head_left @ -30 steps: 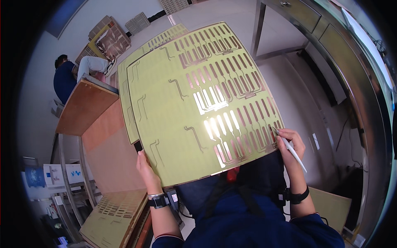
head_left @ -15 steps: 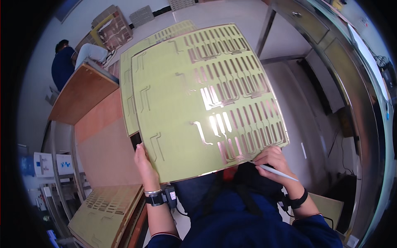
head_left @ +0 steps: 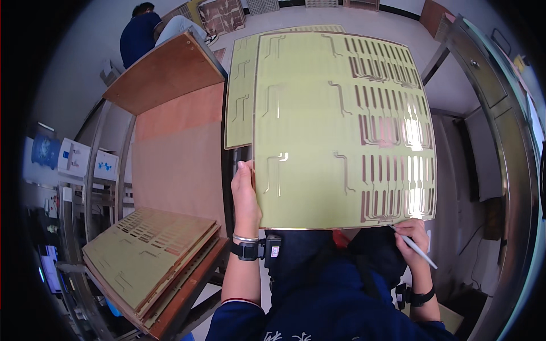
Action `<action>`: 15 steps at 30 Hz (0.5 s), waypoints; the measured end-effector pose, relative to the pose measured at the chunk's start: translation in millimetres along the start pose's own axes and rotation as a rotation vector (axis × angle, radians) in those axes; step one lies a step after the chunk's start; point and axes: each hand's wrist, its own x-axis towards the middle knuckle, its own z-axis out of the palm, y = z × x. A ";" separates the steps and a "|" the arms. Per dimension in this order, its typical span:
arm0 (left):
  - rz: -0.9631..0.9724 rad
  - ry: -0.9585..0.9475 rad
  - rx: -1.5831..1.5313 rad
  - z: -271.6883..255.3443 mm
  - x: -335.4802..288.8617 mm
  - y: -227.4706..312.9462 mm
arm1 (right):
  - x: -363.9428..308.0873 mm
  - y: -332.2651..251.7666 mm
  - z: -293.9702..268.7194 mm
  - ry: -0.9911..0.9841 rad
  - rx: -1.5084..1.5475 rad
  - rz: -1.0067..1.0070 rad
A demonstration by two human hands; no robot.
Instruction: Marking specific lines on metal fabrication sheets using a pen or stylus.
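A large yellow-green circuit board panel [head_left: 307,131] with copper-coloured slots and traces is held up in front of me. My left hand [head_left: 245,199] grips its left edge near the lower corner, thumb along the side and the other fingers partly hidden. Close to the lower right corner, my right hand [head_left: 414,241] touches the bottom edge while its closed fingers hold a slim white pen-like tool [head_left: 421,253]. The tool's thin tip is beside the panel's bottom edge. Another similar panel [head_left: 240,108] lies behind, showing past the left and top edges.
Left of me, a stack of similar panels [head_left: 139,258] rests on a slanted wooden support. Behind it stand a brown board [head_left: 179,153] and a wooden shelf [head_left: 165,74]. A person [head_left: 139,34] crouches at the far left. A metal-framed bench [head_left: 489,108] runs along my right.
My view has turned, so the surroundings sit further right. The panel now looks more level, and glare has shifted across its slots. Both hands keep their holds.
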 end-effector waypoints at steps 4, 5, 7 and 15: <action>0.020 -0.027 -0.016 -3.7 4.8 -6.2 | 8.4 -9.4 19.2 0.048 0.127 0.047; 0.018 -0.029 -0.024 -4.1 5.6 -8.1 | 16.0 -19.0 27.0 0.047 0.119 0.045; -0.006 0.002 0.012 -2.1 5.3 -11.8 | 33.5 -42.2 47.6 -0.082 0.214 -0.041; 0.004 -0.020 0.046 6.9 7.3 -9.3 | 76.2 -77.9 97.1 -0.369 0.287 -0.134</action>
